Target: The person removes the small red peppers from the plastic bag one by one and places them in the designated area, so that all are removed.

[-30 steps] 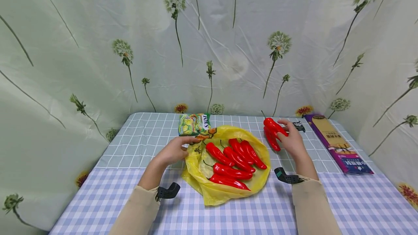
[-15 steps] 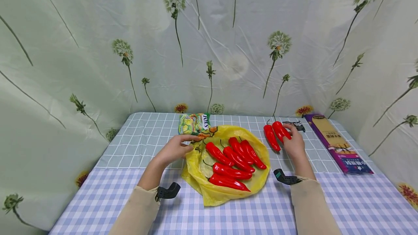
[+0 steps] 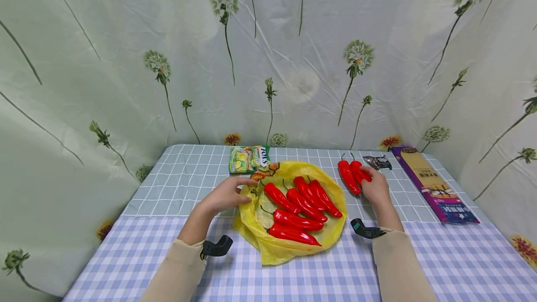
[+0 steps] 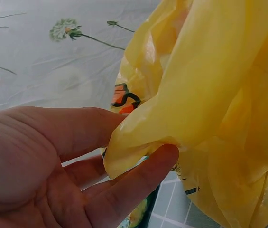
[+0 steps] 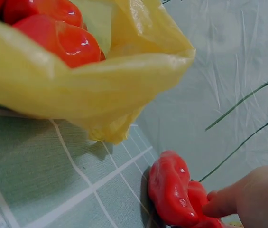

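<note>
A yellow plastic bag (image 3: 293, 241) lies open on the checked tablecloth with several red peppers (image 3: 299, 204) inside. My left hand (image 3: 247, 185) pinches the bag's left rim; in the left wrist view the yellow bag (image 4: 209, 95) is caught between the thumb and fingers (image 4: 138, 175). To the right of the bag, two red peppers (image 3: 349, 176) lie side by side on the cloth. My right hand (image 3: 364, 176) curls its fingers on the near end of the right one. The right wrist view shows these peppers (image 5: 171, 190) with a fingertip (image 5: 219, 202) on them, beside the bag (image 5: 77, 80).
A green snack packet (image 3: 250, 159) lies behind the bag. A small dark packet (image 3: 377, 161) and a long purple box (image 3: 434, 185) lie at the right. Flowered cloth walls close in the table's back and sides.
My right hand has lowered the two peppers, which were lifted a second ago, onto the cloth right of the bag. The left hand has stayed on the bag's rim.
</note>
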`<act>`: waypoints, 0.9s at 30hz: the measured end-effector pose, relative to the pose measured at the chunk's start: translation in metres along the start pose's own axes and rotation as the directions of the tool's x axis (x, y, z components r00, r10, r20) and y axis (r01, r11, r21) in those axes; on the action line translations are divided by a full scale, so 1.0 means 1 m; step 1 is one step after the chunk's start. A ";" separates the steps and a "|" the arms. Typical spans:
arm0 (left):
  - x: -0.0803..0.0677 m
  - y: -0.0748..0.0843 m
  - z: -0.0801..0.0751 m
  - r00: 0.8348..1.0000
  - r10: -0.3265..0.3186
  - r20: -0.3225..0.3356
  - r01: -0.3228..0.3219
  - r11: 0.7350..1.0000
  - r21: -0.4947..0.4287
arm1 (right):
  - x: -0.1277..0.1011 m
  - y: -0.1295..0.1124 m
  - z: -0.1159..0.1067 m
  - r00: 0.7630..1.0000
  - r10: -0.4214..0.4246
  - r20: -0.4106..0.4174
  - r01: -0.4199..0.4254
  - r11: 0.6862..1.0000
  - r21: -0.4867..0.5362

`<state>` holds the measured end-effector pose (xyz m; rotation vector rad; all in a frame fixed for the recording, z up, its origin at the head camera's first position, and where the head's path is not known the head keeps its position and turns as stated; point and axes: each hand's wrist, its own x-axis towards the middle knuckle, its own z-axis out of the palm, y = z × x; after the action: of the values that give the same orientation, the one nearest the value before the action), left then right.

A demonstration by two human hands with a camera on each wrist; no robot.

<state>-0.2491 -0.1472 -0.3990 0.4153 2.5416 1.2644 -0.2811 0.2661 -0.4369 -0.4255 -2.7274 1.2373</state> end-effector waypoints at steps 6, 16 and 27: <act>0.000 0.001 0.000 1.000 0.000 -0.006 0.000 1.000 0.007 | -0.002 -0.003 -0.001 1.000 0.013 0.008 -0.013 1.000 -0.013; 0.000 0.002 -0.001 0.999 0.032 -0.012 -0.032 0.999 0.039 | -0.006 -0.023 -0.001 0.996 0.046 -0.072 -0.049 0.998 -0.037; 0.001 0.000 0.000 0.999 0.053 -0.008 -0.053 0.998 0.025 | -0.030 -0.070 -0.015 0.984 -0.179 -0.017 0.179 0.984 0.013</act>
<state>-0.2500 -0.1468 -0.3989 0.4868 2.5720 1.2571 -0.2632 0.2244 -0.3742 -0.1823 -2.6725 1.2010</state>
